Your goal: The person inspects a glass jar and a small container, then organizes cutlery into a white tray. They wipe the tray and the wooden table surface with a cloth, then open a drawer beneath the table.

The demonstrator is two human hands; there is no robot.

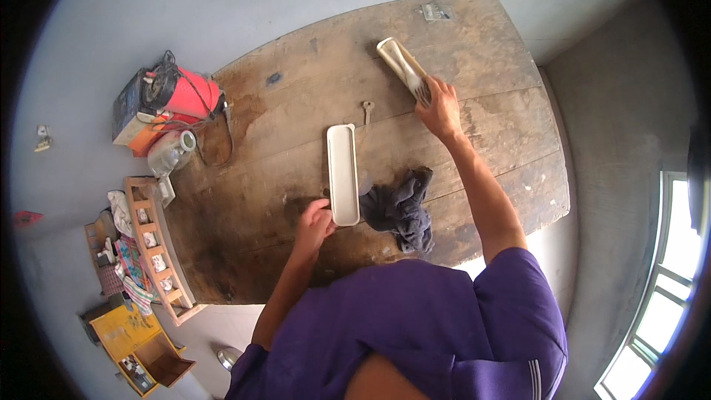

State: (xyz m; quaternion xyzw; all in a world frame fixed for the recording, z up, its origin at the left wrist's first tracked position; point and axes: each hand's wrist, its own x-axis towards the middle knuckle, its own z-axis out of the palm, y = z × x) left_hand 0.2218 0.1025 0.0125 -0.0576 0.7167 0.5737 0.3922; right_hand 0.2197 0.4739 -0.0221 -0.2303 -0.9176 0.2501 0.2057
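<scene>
My right hand (pixel 440 106) grips the near end of a long narrow cream tray (pixel 383 46), which lies at a slant over the wooden table (pixel 283 122). A fork (pixel 414 79) and what seems to be other cutlery lie in that tray. My left hand (pixel 315 225) is beside the lower left edge of a long cream lid or shallow tray (pixel 344 178); whether it grips the edge, I cannot tell. A key (pixel 367 112) lies above this piece. A crumpled dark grey cloth (pixel 402 211) is just right of it.
A red appliance with a black cord (pixel 191 91) rests on boxes at the table's left end, beside a glass jar (pixel 171 151). Below them stands a wooden rack (pixel 155 250). A small clear packet (pixel 437 13) lies near the far edge. A wall borders the far side.
</scene>
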